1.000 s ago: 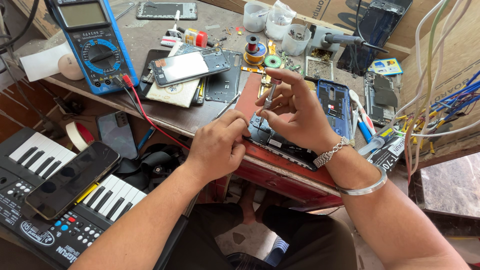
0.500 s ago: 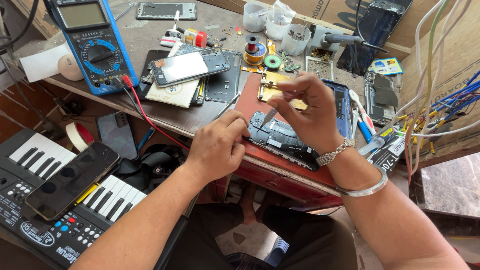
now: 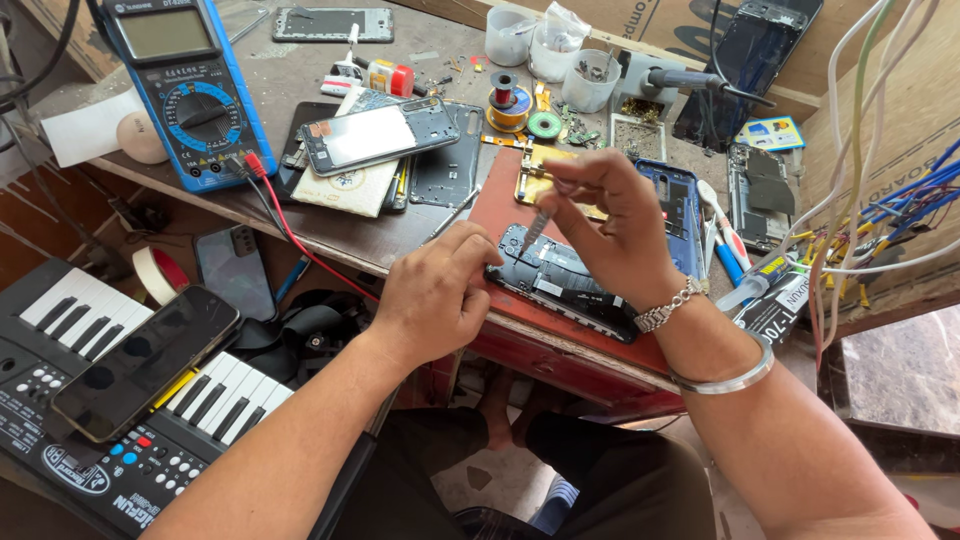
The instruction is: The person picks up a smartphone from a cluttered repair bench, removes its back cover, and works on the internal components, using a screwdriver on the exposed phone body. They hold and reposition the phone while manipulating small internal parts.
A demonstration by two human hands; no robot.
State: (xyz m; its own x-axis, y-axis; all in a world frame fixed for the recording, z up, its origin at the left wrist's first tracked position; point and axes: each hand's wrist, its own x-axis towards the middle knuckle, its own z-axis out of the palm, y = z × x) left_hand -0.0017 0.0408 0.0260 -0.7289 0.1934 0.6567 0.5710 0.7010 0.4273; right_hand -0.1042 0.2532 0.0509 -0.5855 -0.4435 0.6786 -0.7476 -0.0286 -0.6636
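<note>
An opened black phone (image 3: 565, 282) lies face down on a red board (image 3: 500, 205) at the bench's front edge. My left hand (image 3: 435, 290) rests on the phone's near-left corner and steadies it. My right hand (image 3: 610, 225) hovers above the phone and pinches a thin screwdriver (image 3: 535, 228) by its top, tip pointing down at the phone's upper end. A bracelet and a bangle circle my right wrist.
A blue multimeter (image 3: 190, 85) with red lead stands far left. Phone parts (image 3: 375, 135), small cups (image 3: 590, 78), a solder spool (image 3: 508, 105), a blue phone frame (image 3: 680, 215) and tweezers crowd the bench. A keyboard (image 3: 120, 400) with a phone (image 3: 145, 360) on it sits lower left; wires (image 3: 880, 190) hang right.
My right hand has closed its spread fingers onto the screwdriver and brought it upright over the phone. My left hand has stayed on the phone's corner.
</note>
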